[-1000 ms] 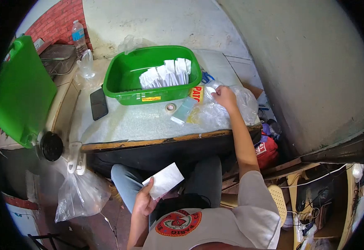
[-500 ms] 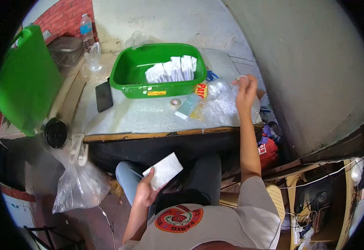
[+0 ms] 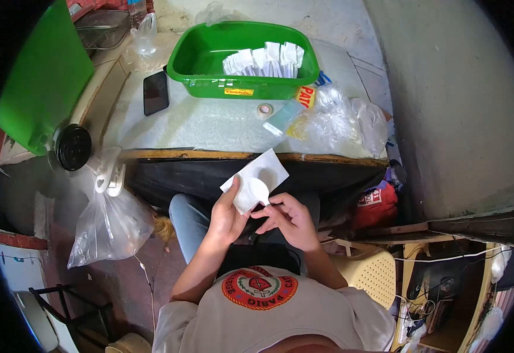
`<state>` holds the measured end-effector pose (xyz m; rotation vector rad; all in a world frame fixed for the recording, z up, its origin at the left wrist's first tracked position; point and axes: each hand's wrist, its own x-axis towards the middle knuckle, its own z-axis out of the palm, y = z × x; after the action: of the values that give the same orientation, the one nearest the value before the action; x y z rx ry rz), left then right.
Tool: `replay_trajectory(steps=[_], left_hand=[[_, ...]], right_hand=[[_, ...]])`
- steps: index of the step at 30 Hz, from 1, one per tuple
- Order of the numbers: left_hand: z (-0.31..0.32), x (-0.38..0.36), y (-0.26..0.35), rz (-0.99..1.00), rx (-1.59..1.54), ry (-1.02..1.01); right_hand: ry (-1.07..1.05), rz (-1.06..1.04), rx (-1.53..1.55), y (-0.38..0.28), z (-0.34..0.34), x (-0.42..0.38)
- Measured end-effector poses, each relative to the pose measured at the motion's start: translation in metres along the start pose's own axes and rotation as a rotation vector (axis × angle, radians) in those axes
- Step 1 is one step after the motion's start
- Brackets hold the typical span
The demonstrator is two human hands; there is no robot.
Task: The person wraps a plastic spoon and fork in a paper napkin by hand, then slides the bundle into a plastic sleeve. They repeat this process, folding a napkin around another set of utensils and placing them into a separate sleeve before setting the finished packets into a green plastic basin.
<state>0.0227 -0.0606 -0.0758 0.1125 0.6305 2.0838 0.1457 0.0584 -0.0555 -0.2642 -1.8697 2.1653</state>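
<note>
Short of the green basin point(image 3: 207, 88), on the near side of the table's wooden front edge point(image 3: 186, 154), both hands are together above the lap. The left hand point(image 3: 226, 216) grips a white paper packet point(image 3: 275, 172) near one corner, thumb laid over its face. The right hand point(image 3: 292, 222) has its fingertips closed about the thin handle of a small white scoop point(image 3: 258, 189), whose round end overlaps the packet; whether the two touch, I cannot tell. The packet's far corner overlaps the wooden edge in view. The gap between the hands is narrow, while there is more room sideways, out to the hanging plastic bag point(image 3: 112, 226) at the basin's near left.

Beyond the wooden edge, a strip of pale tabletop point(image 3: 210, 130) runs up to the basin's front wall. At the near right of the basin, clear plastic bags point(image 3: 339, 123) spread almost to the table's edge, crowding that side. A tape roll point(image 3: 264, 110) sits just before the basin, and a dark phone point(image 3: 155, 93) lies by its left end, short of the table's left side. Inside the basin, upright white packets point(image 3: 268, 62) stand toward the right, leaving open floor to their left.
</note>
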Motion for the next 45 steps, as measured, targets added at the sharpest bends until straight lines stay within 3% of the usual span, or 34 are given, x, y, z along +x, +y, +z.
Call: replay_trajectory(steps=[8,10,11,13,17,23,26,28,29,33,34,36,37,40,45], left_hand=[[0.003,-0.002,-0.008,-0.01,-0.037,0.003],[-0.007,0.0,-0.007,-0.064,-0.102,-0.251],[-0.009,0.0,-0.01,-0.066,-0.1,-0.251],[0.008,-0.003,-0.005,-0.045,0.033,-0.111],[0.013,-0.001,-0.004,0.026,0.183,-0.109],[0.009,-0.002,-0.006,0.064,0.339,-0.081],[0.007,-0.006,0.008,0.172,0.536,-0.117],[0.006,-0.009,0.024,0.288,0.835,-0.194],[0.01,-0.017,0.036,0.144,0.795,-0.25],[0.007,-0.015,0.063,0.1,0.856,-0.495],[0.005,-0.013,0.067,0.097,0.856,-0.494],[0.005,-0.008,0.072,0.116,1.158,-0.51],[0.012,-0.007,0.072,0.24,1.285,-0.5],[0.012,0.0,0.076,0.289,1.415,-0.598],[0.015,0.004,0.072,0.295,1.425,-0.567]], right_hand=[[0.032,0.132,0.081,0.019,-0.006,0.007],[0.043,0.098,0.154,0.023,-0.001,0.008],[0.055,0.06,0.225,0.025,0.001,0.008],[0.065,0.031,0.171,0.028,-0.001,0.008],[0.117,-0.021,-0.006,0.039,-0.004,0.009],[0.177,-0.079,0.045,0.038,-0.002,0.012],[0.142,-0.041,0.05,0.035,-0.009,0.011],[0.112,-0.013,0.039,0.028,-0.016,0.011],[0.084,0.014,0.028,0.025,-0.019,0.011],[0.0,0.021,0.025,0.02,-0.028,0.01],[-0.029,0.039,0.014,0.016,-0.029,0.011],[-0.056,0.057,0.004,0.01,-0.032,0.011],[-0.077,0.066,-0.037,0.007,-0.034,0.011],[-0.103,0.067,-0.079,0.005,-0.038,0.012],[-0.112,0.057,-0.083,-0.001,-0.041,0.014]])
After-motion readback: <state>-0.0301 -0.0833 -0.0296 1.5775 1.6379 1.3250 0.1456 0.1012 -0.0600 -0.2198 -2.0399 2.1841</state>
